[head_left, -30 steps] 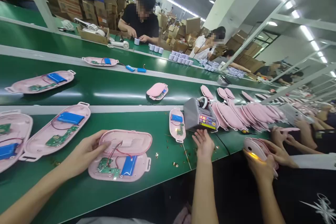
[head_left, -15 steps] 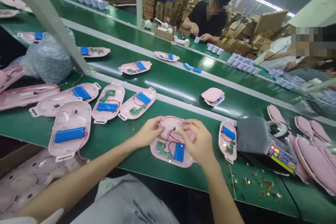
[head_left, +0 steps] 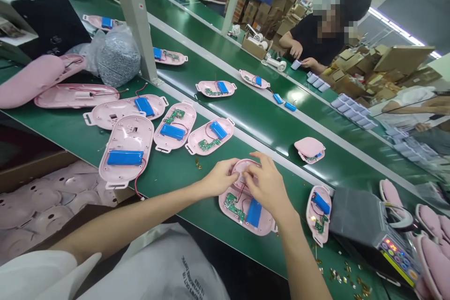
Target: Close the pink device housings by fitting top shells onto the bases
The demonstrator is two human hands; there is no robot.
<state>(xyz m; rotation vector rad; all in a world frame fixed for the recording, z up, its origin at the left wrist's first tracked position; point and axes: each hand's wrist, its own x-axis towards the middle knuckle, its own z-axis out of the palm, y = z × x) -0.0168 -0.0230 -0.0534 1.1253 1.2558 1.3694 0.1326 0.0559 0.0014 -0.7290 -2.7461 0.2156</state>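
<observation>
My left hand (head_left: pixel 222 179) grips the left edge of a pink shell half (head_left: pixel 239 167), its thumb over the inner face. At the other side of this piece, my right hand (head_left: pixel 269 185) has its thumb pressed on the inside and a finger stretched past the rim. The piece is tilted up over a matching open pink shell (head_left: pixel 266 230) on the bench. Thin wires run between the two. Inside the lower shell are a green circuit board (head_left: pixel 233 207) and a blue battery pack (head_left: pixel 253 213). My fingers hide much of the upper half.
Several open pink shells with batteries (head_left: pixel 210 137) lie to the left. A grey machine with a lit display (head_left: pixel 365 229) stands right, past another open shell (head_left: pixel 318 215). Small golden scraps (head_left: pixel 346 276) lie nearby. Across the belt (head_left: pixel 267 122), a person (head_left: pixel 318 33) handles a pale cup-like part.
My view has swung left, so the bench appears shifted to the right. My right thumb has moved in against the shell's inner face, and the yellow speck by those fingers no longer shows.
</observation>
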